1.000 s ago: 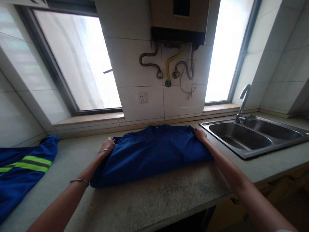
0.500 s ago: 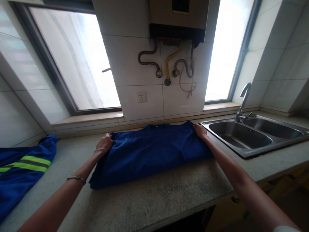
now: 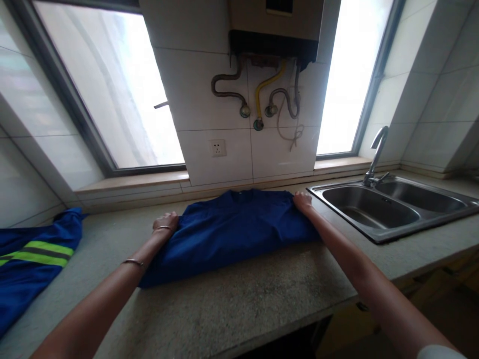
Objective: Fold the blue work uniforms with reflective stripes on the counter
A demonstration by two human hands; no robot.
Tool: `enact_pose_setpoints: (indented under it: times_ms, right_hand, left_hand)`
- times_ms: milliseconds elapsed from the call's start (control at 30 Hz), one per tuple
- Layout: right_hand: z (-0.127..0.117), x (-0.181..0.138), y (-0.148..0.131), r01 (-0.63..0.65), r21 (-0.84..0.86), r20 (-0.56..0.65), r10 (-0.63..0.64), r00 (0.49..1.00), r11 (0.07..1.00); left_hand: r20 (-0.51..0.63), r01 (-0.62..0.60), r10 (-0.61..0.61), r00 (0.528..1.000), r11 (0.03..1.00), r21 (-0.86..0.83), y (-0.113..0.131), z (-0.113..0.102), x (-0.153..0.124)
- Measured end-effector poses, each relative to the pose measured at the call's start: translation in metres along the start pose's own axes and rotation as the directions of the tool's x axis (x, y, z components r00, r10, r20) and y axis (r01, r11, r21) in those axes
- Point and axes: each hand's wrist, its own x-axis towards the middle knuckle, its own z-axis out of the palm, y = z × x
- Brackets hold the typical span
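A dark blue garment (image 3: 232,234) lies folded across the stone counter; its exact kind is hard to make out. My left hand (image 3: 166,222) is closed on its far left corner, with a bracelet at the wrist and another up the forearm. At the far right corner, my right hand (image 3: 302,201) grips the cloth between curled fingers. The garment's upper edge bulges toward the wall between my two hands, and its near edge rests on the counter.
A second blue garment with yellow-green reflective stripes (image 3: 47,253) lies at the left. To the right, a double steel sink (image 3: 377,234) with a faucet (image 3: 377,154) is set in the counter (image 3: 239,309). A water heater (image 3: 275,30) with hoses hangs on the tiled wall.
Both hands have moved inward, my left one to the right and my right one slightly left. The garment's upper edge has narrowed and its far left corner has shifted right.
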Motion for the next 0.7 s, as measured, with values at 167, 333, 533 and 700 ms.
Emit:
enact_pose_setpoints:
  times_ms: [167, 333, 533, 700]
  right_hand:
    - [-0.006, -0.052, -0.078, 0.379, 0.123, -0.158, -0.359, 0.92, 0.917]
    - [0.013, -0.112, -0.119, 0.714, 0.238, -0.007, -0.734, 0.679, 0.658]
    - [0.022, -0.1, -0.041, 0.622, 0.162, 0.138, -0.641, 0.755, 0.766]
    - [0.024, -0.089, 0.044, 0.52, 0.137, -0.047, -0.518, 0.854, 0.843]
  left_hand:
    - [-0.059, -0.165, 0.168, 0.984, 0.985, 0.056, 0.079, -0.026, -0.034]
    - [0.144, -0.475, 0.483, 0.864, 0.876, -0.087, 0.14, 0.007, -0.092]
    - [0.246, -0.504, 0.52, 0.818, 0.854, -0.129, 0.055, 0.03, -0.093]
    - [0.153, -0.55, 0.558, 0.815, 0.83, -0.094, -0.022, 0.027, -0.073]
